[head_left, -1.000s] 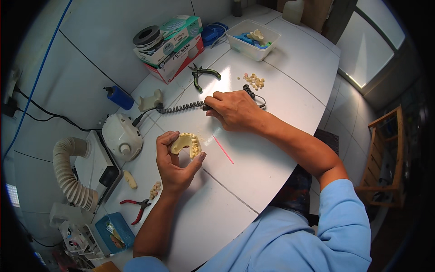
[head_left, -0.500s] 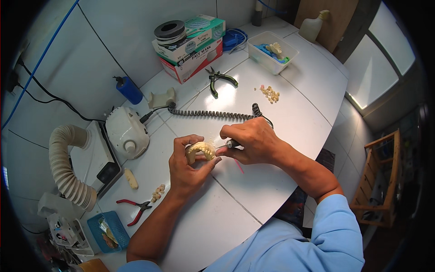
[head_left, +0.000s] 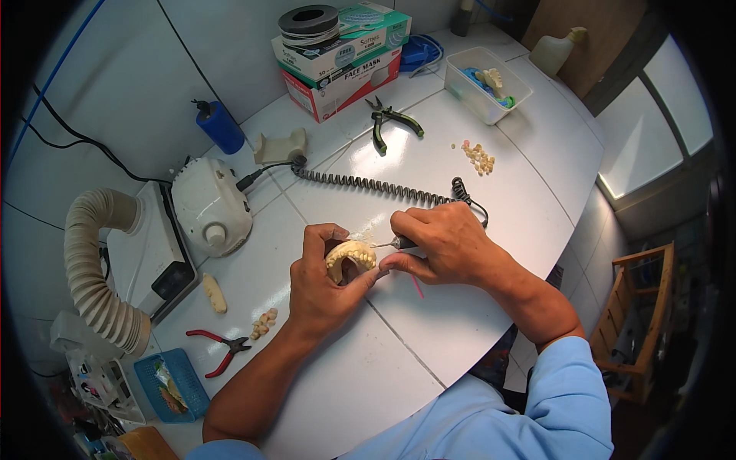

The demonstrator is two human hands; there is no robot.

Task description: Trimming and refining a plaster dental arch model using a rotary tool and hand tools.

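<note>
My left hand (head_left: 318,277) is closed round a cream-coloured dental model (head_left: 352,254), an arch with a row of teeth, thumb at its lower right and fingers behind it. My right hand (head_left: 443,244) grips a dark rotary handpiece (head_left: 404,242), whose thin metal bit (head_left: 384,244) points left at the arch's upper right edge. Whether the tip touches the model is too small to tell. My right thumb sits close to my left thumb by the model. Pale dust (head_left: 366,229) lies on the table behind it. A coiled black cord (head_left: 368,182) runs toward the handpiece.
Left stand a white control unit (head_left: 211,205) and a ribbed hose (head_left: 88,249). Red-handled pliers (head_left: 222,352), small tooth pieces (head_left: 264,324) and a blue basket (head_left: 173,386) lie near my left forearm. Green-handled pliers (head_left: 395,124), more tooth pieces (head_left: 479,159) and a plastic tub (head_left: 488,86) sit farther back.
The model has turned in my left hand, so its toothed arch shows more fully. The handpiece bit has shifted toward its upper edge. The whole view has also moved slightly.
</note>
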